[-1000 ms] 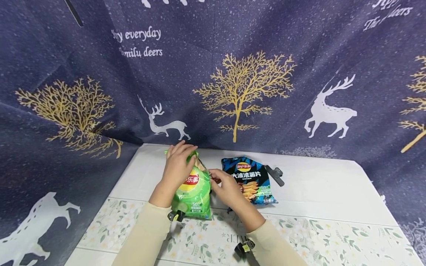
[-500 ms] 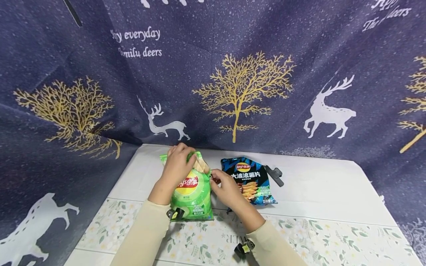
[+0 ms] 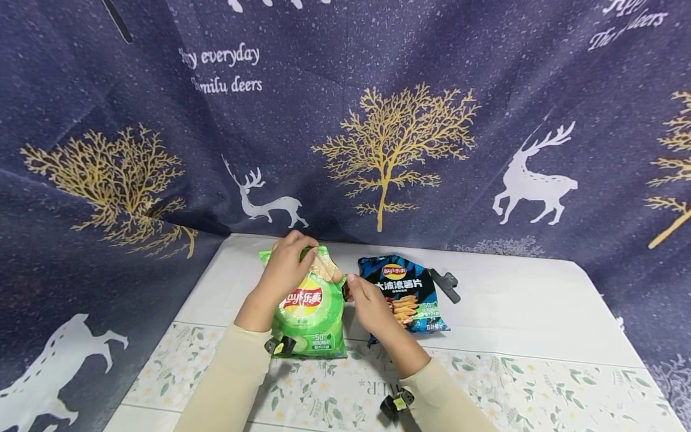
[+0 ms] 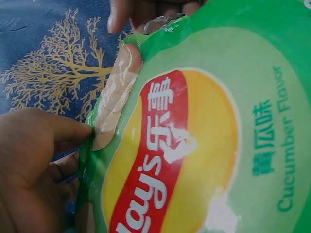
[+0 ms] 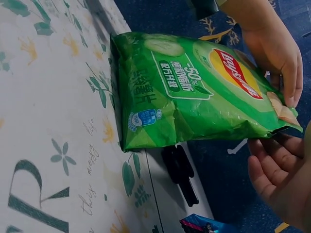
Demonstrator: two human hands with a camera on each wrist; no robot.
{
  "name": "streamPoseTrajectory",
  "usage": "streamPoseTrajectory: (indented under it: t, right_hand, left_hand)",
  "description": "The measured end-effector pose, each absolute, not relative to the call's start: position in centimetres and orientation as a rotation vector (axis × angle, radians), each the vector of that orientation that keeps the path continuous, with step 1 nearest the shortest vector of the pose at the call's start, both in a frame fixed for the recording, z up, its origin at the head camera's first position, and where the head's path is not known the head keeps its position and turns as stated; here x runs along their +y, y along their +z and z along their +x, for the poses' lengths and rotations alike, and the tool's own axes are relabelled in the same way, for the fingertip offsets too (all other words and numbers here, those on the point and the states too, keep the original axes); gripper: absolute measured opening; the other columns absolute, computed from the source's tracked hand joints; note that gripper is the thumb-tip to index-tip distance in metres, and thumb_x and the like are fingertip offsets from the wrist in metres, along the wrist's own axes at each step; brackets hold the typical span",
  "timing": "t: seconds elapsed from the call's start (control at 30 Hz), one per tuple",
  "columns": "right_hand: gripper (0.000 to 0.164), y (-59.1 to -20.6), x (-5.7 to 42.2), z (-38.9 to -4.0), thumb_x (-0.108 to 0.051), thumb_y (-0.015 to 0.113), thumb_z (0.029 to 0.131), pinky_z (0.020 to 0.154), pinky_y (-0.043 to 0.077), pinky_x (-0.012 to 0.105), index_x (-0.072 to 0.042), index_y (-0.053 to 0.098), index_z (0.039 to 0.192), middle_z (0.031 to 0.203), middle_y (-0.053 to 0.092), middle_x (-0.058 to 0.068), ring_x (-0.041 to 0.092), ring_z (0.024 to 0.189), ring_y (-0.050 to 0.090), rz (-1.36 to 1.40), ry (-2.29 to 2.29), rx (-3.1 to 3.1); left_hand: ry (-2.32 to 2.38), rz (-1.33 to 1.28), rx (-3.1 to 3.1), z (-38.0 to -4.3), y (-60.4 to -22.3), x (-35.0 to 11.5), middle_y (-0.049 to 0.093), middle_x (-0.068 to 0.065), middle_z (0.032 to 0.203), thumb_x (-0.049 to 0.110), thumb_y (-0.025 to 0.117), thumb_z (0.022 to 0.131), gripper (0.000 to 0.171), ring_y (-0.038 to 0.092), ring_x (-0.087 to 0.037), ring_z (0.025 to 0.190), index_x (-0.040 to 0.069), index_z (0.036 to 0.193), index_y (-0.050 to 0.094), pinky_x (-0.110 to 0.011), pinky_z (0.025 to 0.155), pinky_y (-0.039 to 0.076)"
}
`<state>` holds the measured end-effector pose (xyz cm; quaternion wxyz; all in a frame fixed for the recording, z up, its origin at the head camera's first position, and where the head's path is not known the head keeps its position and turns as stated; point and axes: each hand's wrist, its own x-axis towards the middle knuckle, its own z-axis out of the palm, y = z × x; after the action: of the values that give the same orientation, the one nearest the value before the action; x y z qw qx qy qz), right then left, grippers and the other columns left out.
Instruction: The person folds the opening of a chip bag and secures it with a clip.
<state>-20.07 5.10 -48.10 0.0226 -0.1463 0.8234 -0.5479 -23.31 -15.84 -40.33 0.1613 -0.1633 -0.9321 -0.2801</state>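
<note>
A green Lay's bag of chips (image 3: 308,312), cucumber flavor, stands tilted at the table's left half, its lower end on the table. My left hand (image 3: 290,264) pinches its top edge; in the left wrist view the thumb (image 4: 73,131) presses the front and the fingers lie behind. At the upper right corner my right hand (image 3: 372,303) grips the bag's edge, fingers (image 5: 272,165) curled against it. Crumpled silver foil (image 4: 163,22) shows at that corner. The right thumb is hidden in the right wrist view.
A dark blue Lay's bag (image 3: 402,294) lies just right of my right hand. Beside it is a black clip (image 3: 445,285); another black clip (image 5: 178,170) lies between the two bags. A deer-print cloth (image 3: 345,150) hangs behind the white table (image 3: 513,306).
The green bag's front has turned more toward the head camera, showing more of its logo. My left hand has shifted slightly left and down. The right fingers have straightened a little at the corner.
</note>
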Motion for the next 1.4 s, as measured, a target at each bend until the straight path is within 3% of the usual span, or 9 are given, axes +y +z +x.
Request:
streamPoseTrajectory:
  t: [0.13,0.3,0.47,0.53,0.63,0.7,0.83,1.17,1.4]
  right_hand:
    - [0.063,-48.1,5.0,-20.2,-0.056,0.022,0.108,0.081,0.051,0.037,-0.010,0.065,0.105,0.100,0.066,0.009,0.022,0.093,0.062,-0.414,-1.711,2.539]
    - [0.060,-48.2,4.9,-20.2,-0.055,0.023,0.109,0.081,0.051,0.036,-0.013,0.065,0.111,0.100,0.066,0.007,0.022,0.092,0.062,-0.432,-1.711,2.511]
    - [0.055,-48.3,4.8,-20.3,-0.054,0.028,0.108,0.074,0.049,0.034,-0.012,0.061,0.092,0.087,0.062,0.006,0.020,0.080,0.059,-0.481,-1.677,2.526]
    - [0.054,-48.3,4.8,-20.2,-0.053,0.032,0.108,0.072,0.048,0.033,-0.011,0.062,0.093,0.083,0.059,0.006,0.017,0.076,0.056,-0.490,-1.688,2.517]
    - [0.047,-48.3,4.8,-20.1,-0.050,0.037,0.108,0.073,0.049,0.032,-0.014,0.069,0.103,0.086,0.062,0.005,0.014,0.078,0.057,-0.489,-1.726,2.484]
    - [0.040,-48.3,4.8,-20.1,-0.046,0.042,0.108,0.079,0.053,0.033,-0.020,0.071,0.117,0.097,0.068,0.001,0.013,0.089,0.064,-0.485,-1.756,2.445]
    - [0.034,-48.2,4.7,-20.0,-0.040,0.050,0.106,0.090,0.056,0.037,-0.022,0.068,0.127,0.120,0.071,0.002,0.018,0.106,0.068,-0.485,-1.792,2.382]
    - [0.027,-48.1,4.6,-20.0,-0.038,0.061,0.101,0.088,0.055,0.033,-0.021,0.070,0.120,0.115,0.071,0.001,0.014,0.100,0.067,-0.498,-1.778,2.377]
    - [0.024,-48.1,4.6,-20.1,-0.034,0.063,0.101,0.085,0.055,0.029,-0.020,0.070,0.119,0.112,0.069,0.001,0.014,0.097,0.065,-0.511,-1.739,2.413]
  left_hand:
    - [-0.811,-0.478,-2.668,-23.2,-40.1,-15.8,0.064,-0.007,0.104,0.016,0.061,0.100,0.019,0.061,-0.025,0.093,0.008,0.114,0.073,-0.047,0.100,0.040]
    - [-0.835,-0.471,-2.678,-23.0,-39.8,-15.8,0.063,-0.007,0.106,0.014,0.058,0.100,0.021,0.061,-0.026,0.095,0.009,0.115,0.072,-0.047,0.100,0.041]
    - [-0.861,-0.443,-2.677,-22.8,-39.8,-15.9,0.064,-0.007,0.107,0.014,0.059,0.099,0.021,0.060,-0.028,0.096,0.012,0.115,0.073,-0.045,0.094,0.042]
    - [-0.864,-0.444,-2.665,-22.7,-39.8,-15.9,0.064,-0.007,0.106,0.013,0.060,0.098,0.019,0.061,-0.028,0.096,0.012,0.112,0.073,-0.045,0.092,0.042]
    - [-0.869,-0.452,-2.652,-22.6,-39.7,-15.9,0.064,-0.006,0.103,0.011,0.061,0.097,0.016,0.061,-0.028,0.095,0.013,0.108,0.073,-0.045,0.092,0.043]
    - [-0.874,-0.457,-2.651,-22.6,-39.6,-15.9,0.064,-0.005,0.103,0.011,0.061,0.097,0.015,0.062,-0.027,0.095,0.014,0.105,0.073,-0.046,0.092,0.043]
    - [-0.881,-0.457,-2.662,-22.5,-39.5,-16.0,0.064,-0.005,0.104,0.011,0.062,0.098,0.013,0.062,-0.027,0.096,0.015,0.103,0.073,-0.048,0.093,0.044]
    - [-0.901,-0.469,-2.662,-22.4,-39.2,-16.2,0.067,-0.006,0.106,0.008,0.058,0.098,0.016,0.064,-0.030,0.103,0.012,0.098,0.074,-0.048,0.092,0.050]
    - [-0.879,-0.484,-2.676,-22.3,-39.0,-16.1,0.068,-0.004,0.106,0.020,0.055,0.102,0.019,0.066,-0.025,0.098,0.013,0.103,0.073,-0.044,0.089,0.052]
